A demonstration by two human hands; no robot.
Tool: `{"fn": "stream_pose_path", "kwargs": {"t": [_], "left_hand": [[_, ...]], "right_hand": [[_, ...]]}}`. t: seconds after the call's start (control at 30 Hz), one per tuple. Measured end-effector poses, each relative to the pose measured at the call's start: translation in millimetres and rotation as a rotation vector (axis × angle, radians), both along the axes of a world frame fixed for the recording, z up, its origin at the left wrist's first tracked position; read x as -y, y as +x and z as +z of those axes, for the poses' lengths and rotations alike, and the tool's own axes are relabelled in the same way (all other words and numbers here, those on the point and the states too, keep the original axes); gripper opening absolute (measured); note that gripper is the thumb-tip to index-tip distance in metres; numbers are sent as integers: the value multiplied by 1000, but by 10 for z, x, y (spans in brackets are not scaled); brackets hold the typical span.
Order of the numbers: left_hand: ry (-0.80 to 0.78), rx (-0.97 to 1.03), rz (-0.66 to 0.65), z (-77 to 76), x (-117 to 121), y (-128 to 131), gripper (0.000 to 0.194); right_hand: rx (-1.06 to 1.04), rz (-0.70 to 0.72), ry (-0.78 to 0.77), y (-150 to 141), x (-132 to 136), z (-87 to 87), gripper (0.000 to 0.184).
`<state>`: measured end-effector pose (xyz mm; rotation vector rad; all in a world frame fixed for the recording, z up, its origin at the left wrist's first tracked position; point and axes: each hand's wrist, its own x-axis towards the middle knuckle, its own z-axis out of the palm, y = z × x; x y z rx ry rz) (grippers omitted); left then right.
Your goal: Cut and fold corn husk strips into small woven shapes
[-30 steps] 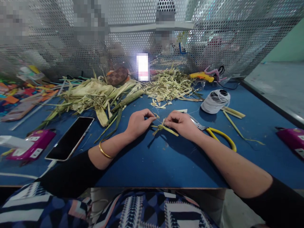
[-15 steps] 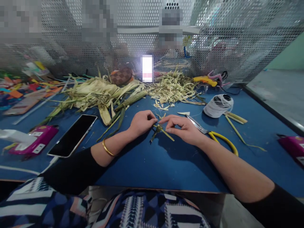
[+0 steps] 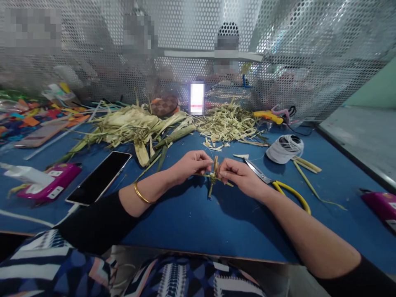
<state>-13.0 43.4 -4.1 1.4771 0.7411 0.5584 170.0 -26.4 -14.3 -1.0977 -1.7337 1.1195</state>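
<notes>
A small cross-shaped bundle of dry corn husk strips (image 3: 213, 180) is between my hands, just above the blue table. My left hand (image 3: 194, 166) is closed in a pinch at its upper left; a thin thread shows by its fingertips. My right hand (image 3: 240, 174) pinches the right side of the bundle, and its fingers hide part of the strips. To the right lie scissors with yellow handles (image 3: 291, 192), partly behind my right hand. A spool of white thread (image 3: 284, 149) rests beyond them, with a fine strand trailing left.
Behind my hands are a heap of husks (image 3: 130, 126) and a pile of shredded strips (image 3: 230, 123). A phone (image 3: 99, 177) and a purple power strip (image 3: 51, 181) lie left. A perforated metal screen (image 3: 185, 41) stands at the back, with people beyond it.
My right hand opened its fingers beside the bundle, then closed in a pinch on it. The bundle has turned, with one strip now pointing up. The camera view has shifted slightly.
</notes>
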Motion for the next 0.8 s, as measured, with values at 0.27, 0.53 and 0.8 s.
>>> {"fn": "stream_pose_path", "kwargs": {"t": [0.27,0.53,0.8], "left_hand": [[212,-88,21,-36,12,8,13],[252,87,591,33,42,-22,26],[-420,59,384,65,377,51,27]], "right_hand": [[101,-13,-21,-6,6,16,17],[-190,-168,3,15,-19,33,23],[-407,-147,82,15,23,56,17]]}}
